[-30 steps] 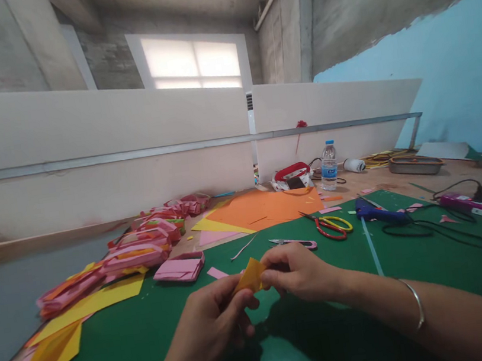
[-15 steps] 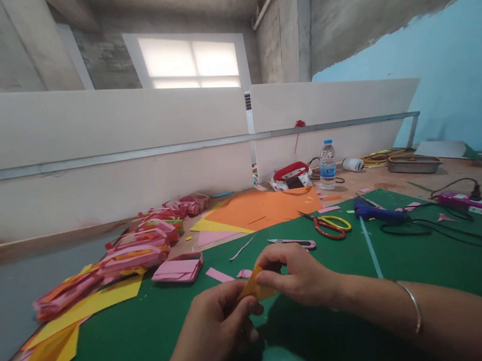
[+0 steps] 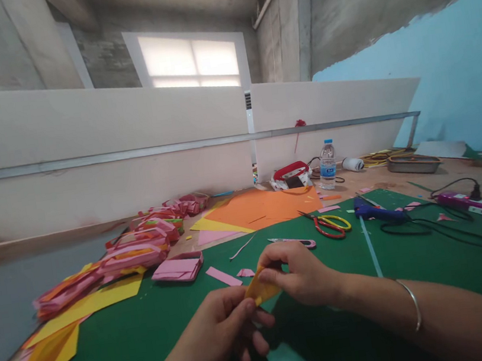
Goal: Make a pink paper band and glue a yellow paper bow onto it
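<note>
Both hands pinch one yellow paper piece (image 3: 260, 289) — left hand (image 3: 225, 326) anchoring its lower end, right hand (image 3: 299, 274) pressing the fold — above the green mat (image 3: 126, 352).

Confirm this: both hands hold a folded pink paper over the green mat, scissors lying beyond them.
Wrong colour: the head view shows the folded paper is yellow-orange, not pink. The left hand and right hand do hold it over the green mat, with the scissors beyond them.

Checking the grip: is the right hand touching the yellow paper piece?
Touching. The head view shows the right hand pinching the yellow paper piece.
</note>
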Motion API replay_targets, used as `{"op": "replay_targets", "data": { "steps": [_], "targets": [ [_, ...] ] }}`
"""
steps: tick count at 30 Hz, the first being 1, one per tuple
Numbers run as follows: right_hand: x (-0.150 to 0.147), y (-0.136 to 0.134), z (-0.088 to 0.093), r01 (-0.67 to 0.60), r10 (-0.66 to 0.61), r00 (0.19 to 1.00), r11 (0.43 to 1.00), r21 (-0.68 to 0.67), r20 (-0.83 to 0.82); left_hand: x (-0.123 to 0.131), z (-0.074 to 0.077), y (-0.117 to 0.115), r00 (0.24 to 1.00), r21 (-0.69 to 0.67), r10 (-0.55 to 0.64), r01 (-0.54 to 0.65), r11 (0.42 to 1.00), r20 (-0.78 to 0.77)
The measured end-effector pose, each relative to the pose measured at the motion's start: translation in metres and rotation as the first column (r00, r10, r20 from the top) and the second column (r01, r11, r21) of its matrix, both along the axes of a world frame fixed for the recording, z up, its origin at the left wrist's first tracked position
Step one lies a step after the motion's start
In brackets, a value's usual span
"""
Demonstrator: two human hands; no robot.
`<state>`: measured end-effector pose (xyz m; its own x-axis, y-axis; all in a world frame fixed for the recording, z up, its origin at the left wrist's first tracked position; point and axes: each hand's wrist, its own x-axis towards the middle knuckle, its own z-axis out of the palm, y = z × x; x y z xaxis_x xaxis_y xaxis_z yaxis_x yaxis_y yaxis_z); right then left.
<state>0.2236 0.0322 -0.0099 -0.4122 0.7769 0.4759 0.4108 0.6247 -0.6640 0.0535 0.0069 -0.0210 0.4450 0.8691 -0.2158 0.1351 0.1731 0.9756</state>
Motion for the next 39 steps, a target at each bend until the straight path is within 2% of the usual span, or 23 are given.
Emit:
{"op": "replay_targets", "data": {
  "steps": [5,8,12,15,19,21,24,28,31,35,37,39],
  "targets": [
    [-0.001,0.001,0.002,0.022,-0.023,1.000,0.998,-0.051,-0.015,0.003,0.006,-0.004,0.997,0.000,0.028,-0.028,1.000,-0.072],
    [-0.001,0.000,0.003,0.002,-0.004,1.000,0.998,-0.059,-0.028,0.002,0.008,-0.005,0.999,-0.019,0.028,-0.028,0.999,-0.016],
    [-0.002,-0.002,0.002,-0.037,0.034,0.998,0.997,-0.073,-0.044,-0.001,0.006,-0.001,0.993,-0.116,-0.089,0.097,0.989,0.073],
    [-0.003,-0.002,0.002,-0.048,0.044,0.998,0.996,-0.080,-0.056,-0.001,0.003,0.001,0.992,-0.052,-0.123,0.125,0.991,0.039],
    [-0.004,-0.004,0.001,-0.087,0.083,0.994,0.994,-0.071,-0.070,0.002,-0.004,0.003,0.994,0.007,-0.099,0.099,0.995,-0.038],
    [-0.003,-0.004,0.001,-0.120,0.108,0.989,0.986,-0.116,-0.104,0.002,-0.006,0.004,0.996,0.031,-0.064,0.066,0.997,-0.057],
    [-0.003,-0.004,0.001,-0.160,0.138,0.984,0.961,-0.225,-0.112,0.001,-0.003,0.004,0.996,0.085,0.014,-0.007,0.996,-0.086],
    [-0.003,-0.005,-0.001,-0.155,0.149,0.988,0.948,-0.279,-0.043,0.001,0.006,0.001,0.992,0.120,0.055,-0.040,0.992,-0.116],
    [-0.001,-0.002,0.001,-0.264,0.253,0.965,0.913,-0.312,-0.075,0.001,0.009,-0.001,0.991,0.095,0.036,-0.024,0.995,-0.125],
    [0.012,0.006,0.011,-0.397,0.396,0.912,0.797,-0.454,-0.102,-0.001,0.005,0.001,0.999,0.034,0.032,-0.031,0.999,-0.027],
    [0.019,0.008,0.018,-0.411,0.417,0.902,0.751,-0.518,-0.111,-0.003,0.003,0.002,1.000,0.025,0.015,-0.015,1.000,0.000],
    [0.024,0.008,0.023,-0.372,0.392,0.916,0.752,-0.544,-0.084,-0.003,0.001,0.003,1.000,0.010,-0.012,0.012,1.000,0.007]
  ]
}}
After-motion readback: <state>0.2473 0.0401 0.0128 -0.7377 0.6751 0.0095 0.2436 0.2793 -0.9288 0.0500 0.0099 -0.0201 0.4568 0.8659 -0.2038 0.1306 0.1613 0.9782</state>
